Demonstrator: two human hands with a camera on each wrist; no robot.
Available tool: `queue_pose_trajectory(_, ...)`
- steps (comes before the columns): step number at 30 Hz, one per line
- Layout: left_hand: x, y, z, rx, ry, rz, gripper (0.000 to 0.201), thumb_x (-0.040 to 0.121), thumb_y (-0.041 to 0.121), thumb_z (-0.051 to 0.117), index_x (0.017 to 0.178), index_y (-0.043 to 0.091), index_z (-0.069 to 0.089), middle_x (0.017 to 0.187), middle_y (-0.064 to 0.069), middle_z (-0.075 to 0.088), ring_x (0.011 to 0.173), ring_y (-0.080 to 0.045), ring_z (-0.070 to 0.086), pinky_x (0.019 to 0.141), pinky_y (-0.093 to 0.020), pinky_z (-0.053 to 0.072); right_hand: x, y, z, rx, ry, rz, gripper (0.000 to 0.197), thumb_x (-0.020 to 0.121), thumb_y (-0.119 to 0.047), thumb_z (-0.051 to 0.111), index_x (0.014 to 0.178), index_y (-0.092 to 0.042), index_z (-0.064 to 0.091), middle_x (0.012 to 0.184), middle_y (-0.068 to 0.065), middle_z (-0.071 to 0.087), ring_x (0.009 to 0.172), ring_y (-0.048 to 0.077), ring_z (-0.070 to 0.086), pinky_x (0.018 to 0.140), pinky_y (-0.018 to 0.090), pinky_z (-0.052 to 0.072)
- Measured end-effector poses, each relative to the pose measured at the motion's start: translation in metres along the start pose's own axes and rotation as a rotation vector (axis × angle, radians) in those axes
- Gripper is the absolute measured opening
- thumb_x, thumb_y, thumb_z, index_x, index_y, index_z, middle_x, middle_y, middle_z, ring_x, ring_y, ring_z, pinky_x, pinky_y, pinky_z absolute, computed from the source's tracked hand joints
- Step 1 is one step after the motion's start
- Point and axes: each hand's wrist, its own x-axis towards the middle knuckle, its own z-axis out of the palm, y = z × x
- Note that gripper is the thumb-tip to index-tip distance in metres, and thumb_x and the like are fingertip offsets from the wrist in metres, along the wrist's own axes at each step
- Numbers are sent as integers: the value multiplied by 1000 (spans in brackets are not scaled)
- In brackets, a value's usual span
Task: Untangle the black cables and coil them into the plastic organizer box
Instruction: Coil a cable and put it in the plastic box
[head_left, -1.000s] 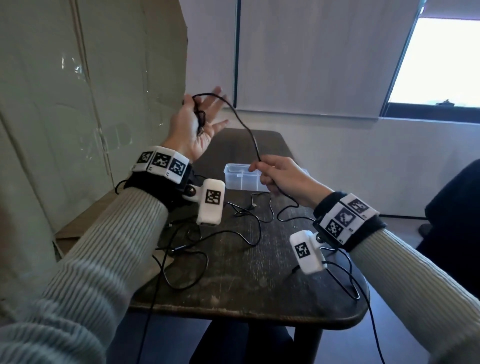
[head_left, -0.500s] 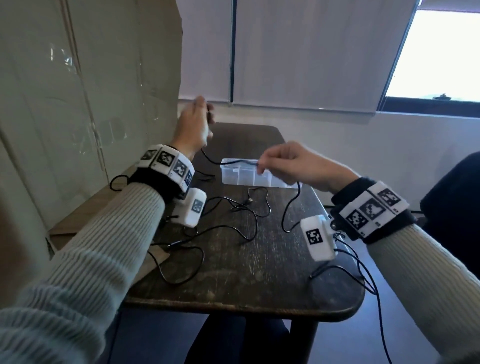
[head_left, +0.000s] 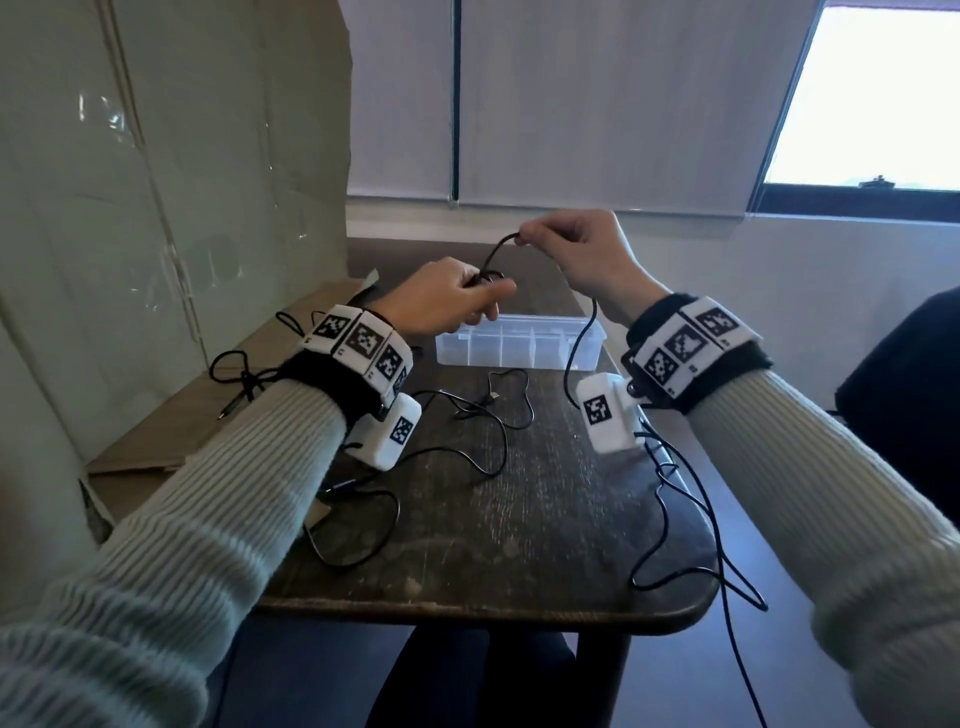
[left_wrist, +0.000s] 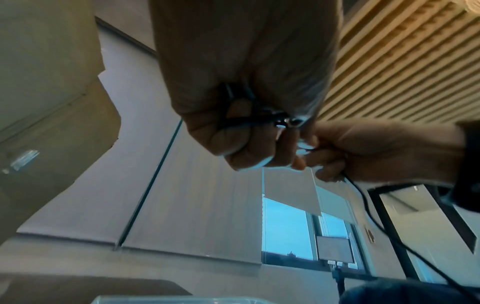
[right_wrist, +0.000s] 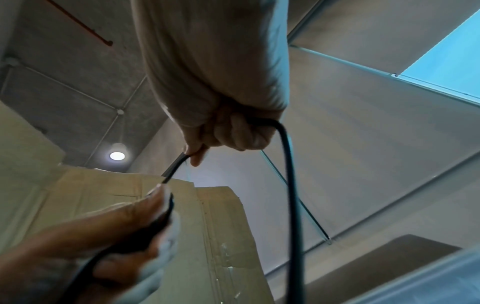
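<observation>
While a second ago our hands were apart, we are now bringing them together above the organizer box (head_left: 519, 345). Our left hand (head_left: 441, 301) is clutching the coiled black cable (head_left: 491, 262); our right hand (head_left: 582, 249) is pinching its free length.

Black cable (head_left: 496, 260) — thin, round — is held above the table; a small bunch of loops (head_left: 485, 278) shows at one end, and from the high point the run arcs down, then drops slack in front of the box's right end. A metal connector (left_wrist: 284, 123) shows at the bunch in the left wrist view.

Loose black cables (head_left: 488, 415) lie tangled on the tabletop, just in front of the box, uncoiled.

Plastic organizer box (head_left: 519, 345) — clear, rectangular, divided into compartments, open-topped — sits upright at the table's far side. Contents cannot be made out.
</observation>
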Motion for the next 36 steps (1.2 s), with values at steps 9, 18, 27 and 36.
queue_pose_trajectory(9, 0, -18, -14, -836, 164, -238, 41, 101, 48, 29, 73, 21, 44, 101, 0, 71, 104, -16, 67, 91, -56, 44, -40, 66, -9, -424, -632, 213, 23, 87, -30, 69, 96, -9, 70, 85, 1, 65, 77, 15, 56, 80, 33, 47)
queue_pose_trajectory(18, 7, -13, -17, -1139, 241, -238, 42, 103, 42, 22, 72, 22, 41, 100, -1, 73, 99, -13, 69, 103, -61, 28, -74, 100, -27, -960, -1034, 580, 74, 86, -60, 56, 147, -24, 35, 151, 1, 40, 135, 25, 42, 109, 40, 40)
queue_pose_trajectory(27, 5, 5, -2, -1301, 248, -252, 34, 102, 38, 34, 81, 15, 47, 106, -11, 70, 110, -28, 65, 83, -45, 57, -72, 84, 7, -900, -1027, 323, 51, 90, -45, 61, 127, -10, 56, 121, 3, 62, 109, 23, 57, 95, 32, 44)
queue_pose_trajectory(36, 9, 15, 5, -889, 313, -229, 39, 102, 39, 37, 84, 12, 58, 76, -1, 60, 58, -10, 52, 44, -19, 39, -18, -3, -5, 10, -328, 274, 53, 93, -35, 60, 134, -6, 44, 124, 13, 62, 97, 20, 67, 83, 36, 58)
